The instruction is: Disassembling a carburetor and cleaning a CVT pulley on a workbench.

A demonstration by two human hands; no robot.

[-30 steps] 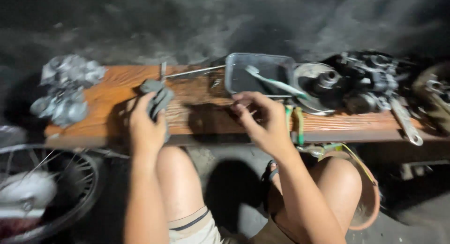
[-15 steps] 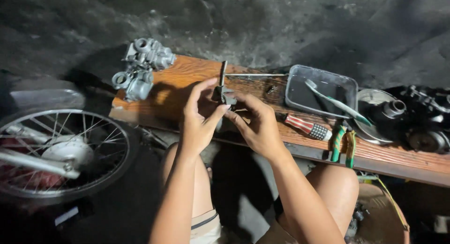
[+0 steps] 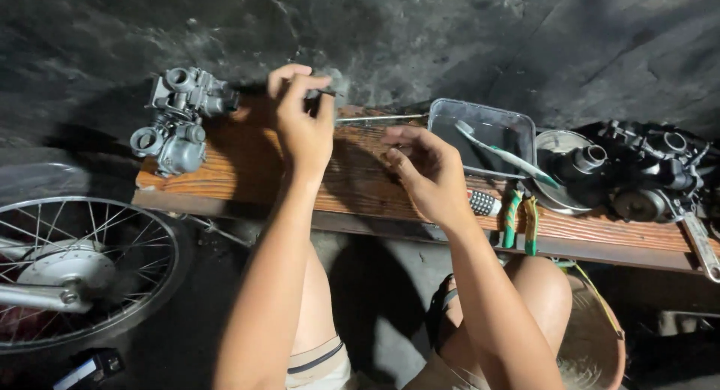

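My left hand (image 3: pixel 301 118) is raised over the wooden plank (image 3: pixel 375 187), its fingers closed around a grey metal part (image 3: pixel 335 84) with a thin rod sticking out to the right. My right hand (image 3: pixel 424 172) hovers just above the plank's middle, fingers curled and pinched on something very small that I cannot make out. Two grey carburetors (image 3: pixel 178 120) sit on the plank's left end, left of my left hand. A long thin metal rod (image 3: pixel 379 118) lies on the plank between my hands and the tray.
A clear rectangular tray (image 3: pixel 487 135) holds a toothbrush (image 3: pixel 504 154). A metal bowl (image 3: pixel 556 172) and dark engine parts (image 3: pixel 645 176) crowd the right end. Green-handled pliers (image 3: pixel 520 219) and a wrench (image 3: pixel 701 247) lie near the front edge. A spoked wheel (image 3: pixel 75 274) stands at lower left.
My left hand has lifted the grey part up and away from my right hand, which stays low over the plank. The view has shifted right along the plank.
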